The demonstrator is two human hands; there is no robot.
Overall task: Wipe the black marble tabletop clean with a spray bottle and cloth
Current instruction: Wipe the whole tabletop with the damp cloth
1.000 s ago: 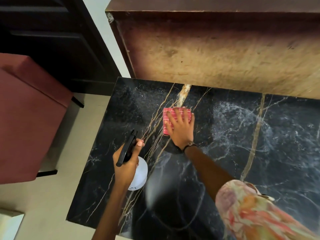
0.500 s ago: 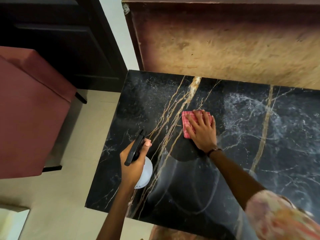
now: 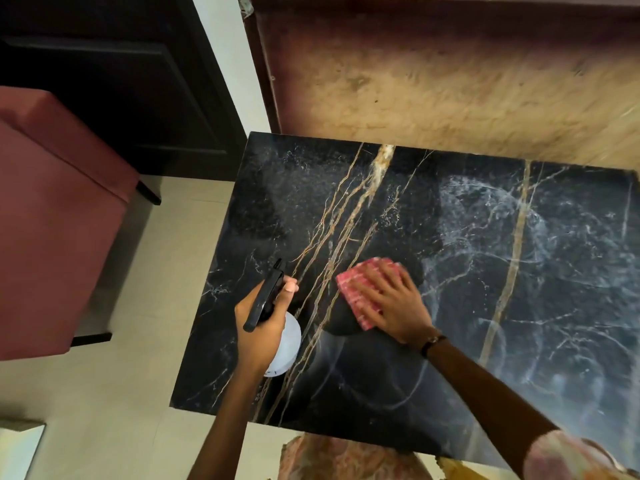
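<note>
right now the right hand (image 3: 391, 303) lies flat with straight, spread fingers on a pink cloth (image 3: 360, 296), pressing it against the black marble surface (image 3: 519, 306) a little left of the middle, just beside the gold veins. the left hand (image 3: 259, 327) is curled around a white spray bottle (image 3: 287, 344) with a black trigger head, held over the surface near its left edge, close to the cloth but apart from it. pale streaks and droplets cover the marble to the right. a red chair (image 3: 52, 220) stands on the floor (image 3: 121, 393) at left.
</note>
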